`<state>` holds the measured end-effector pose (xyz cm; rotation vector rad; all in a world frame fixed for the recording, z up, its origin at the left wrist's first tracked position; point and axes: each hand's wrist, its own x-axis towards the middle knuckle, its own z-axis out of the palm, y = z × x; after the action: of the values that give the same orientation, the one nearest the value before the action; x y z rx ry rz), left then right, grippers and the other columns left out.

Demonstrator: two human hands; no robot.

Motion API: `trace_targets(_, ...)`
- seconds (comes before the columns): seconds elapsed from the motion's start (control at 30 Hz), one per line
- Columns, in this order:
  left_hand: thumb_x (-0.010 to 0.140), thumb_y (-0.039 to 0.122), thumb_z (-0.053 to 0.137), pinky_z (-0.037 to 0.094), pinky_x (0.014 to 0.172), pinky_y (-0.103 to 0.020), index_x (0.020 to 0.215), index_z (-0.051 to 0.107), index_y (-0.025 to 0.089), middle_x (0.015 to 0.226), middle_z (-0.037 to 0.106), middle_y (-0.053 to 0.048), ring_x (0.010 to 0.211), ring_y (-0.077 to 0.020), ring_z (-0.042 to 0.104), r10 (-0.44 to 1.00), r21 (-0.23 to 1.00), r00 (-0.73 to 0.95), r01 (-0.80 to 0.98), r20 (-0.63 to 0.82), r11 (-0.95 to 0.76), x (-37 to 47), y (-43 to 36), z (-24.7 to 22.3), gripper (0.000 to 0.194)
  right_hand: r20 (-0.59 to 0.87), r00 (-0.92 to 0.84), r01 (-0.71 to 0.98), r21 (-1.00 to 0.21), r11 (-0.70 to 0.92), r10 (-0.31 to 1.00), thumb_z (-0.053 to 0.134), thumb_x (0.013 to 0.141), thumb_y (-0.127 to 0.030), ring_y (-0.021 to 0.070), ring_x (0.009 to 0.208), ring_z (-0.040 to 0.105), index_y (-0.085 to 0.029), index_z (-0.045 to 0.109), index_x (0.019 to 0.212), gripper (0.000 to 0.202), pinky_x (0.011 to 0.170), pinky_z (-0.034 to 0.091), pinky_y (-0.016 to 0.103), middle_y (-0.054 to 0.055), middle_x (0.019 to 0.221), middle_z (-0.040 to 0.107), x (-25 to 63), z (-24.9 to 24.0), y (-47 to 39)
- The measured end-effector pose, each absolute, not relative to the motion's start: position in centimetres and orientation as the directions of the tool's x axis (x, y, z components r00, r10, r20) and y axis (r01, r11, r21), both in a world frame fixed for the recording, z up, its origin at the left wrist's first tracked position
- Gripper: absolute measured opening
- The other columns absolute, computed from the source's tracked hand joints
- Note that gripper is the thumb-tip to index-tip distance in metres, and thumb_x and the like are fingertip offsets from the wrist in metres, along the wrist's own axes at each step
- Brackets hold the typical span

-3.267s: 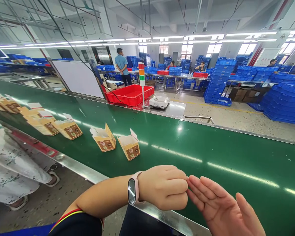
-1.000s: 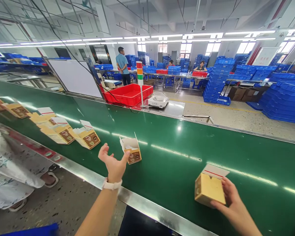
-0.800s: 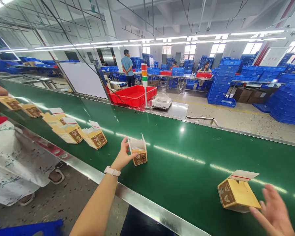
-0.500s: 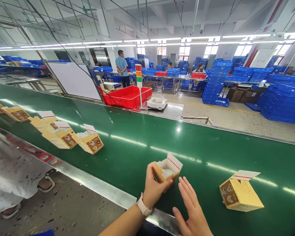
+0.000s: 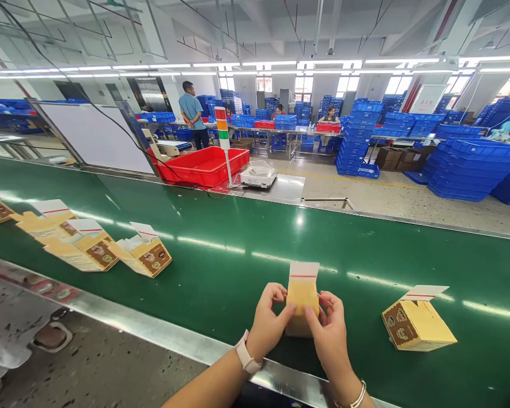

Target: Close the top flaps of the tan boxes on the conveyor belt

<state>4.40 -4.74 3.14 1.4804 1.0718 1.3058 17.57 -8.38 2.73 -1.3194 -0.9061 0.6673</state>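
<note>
Left hand [image 5: 268,328] and right hand [image 5: 329,334] both grip one small yellow carton [image 5: 301,303] over the green belt [image 5: 238,272]; its flap apparently stands open.

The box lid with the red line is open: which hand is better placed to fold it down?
Probably the right hand: its fingers reach higher on the box, closer to the lid.

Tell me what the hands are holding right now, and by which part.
Both hands, left hand and right hand, hold a small yellow carton by its two sides, flap up, above the green belt.
</note>
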Motion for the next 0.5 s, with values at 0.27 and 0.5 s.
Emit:
trace_targets(0.27, 0.074, 0.033, 0.068, 0.047, 0.083, -0.037, 0.118, 0.058, 0.024, 0.102, 0.059, -0.006, 0.09, -0.0209, 0.055, 0.955, 0.985, 0.264, 0.068, 0.133, -0.156, 5.2, -2.9, 3.6, 0.046, 0.075, 0.361, -0.019, -0.996, 0.088, 0.93, 0.074, 0.073, -0.048, 0.0273, 0.106, 0.061, -0.025, 0.056, 0.119, 0.055, 0.086, 0.056, 0.041, 0.009, 0.113, 0.061, 19.4, 2.3, -8.6)
trace_targets(0.5, 0.089, 0.053, 0.049, 0.047, 0.079, -0.041, 0.059, 0.062, 0.021, 0.082, 0.051, -0.007, 0.084, -0.0229, 0.052, 0.831, 0.845, 0.388, 0.197, 0.398, -0.497, 5.1, -4.4, 3.8, 0.046, 0.205, 0.423, 0.242, -0.964, 0.108, 0.883, 0.06, 0.077, -0.072, 0.0244, 0.085, 0.058, -0.021, 0.062, 0.057, 0.055, 0.077, 0.053, 0.037, 0.008, 0.089, 0.054, 20.6, 3.6, -9.3)
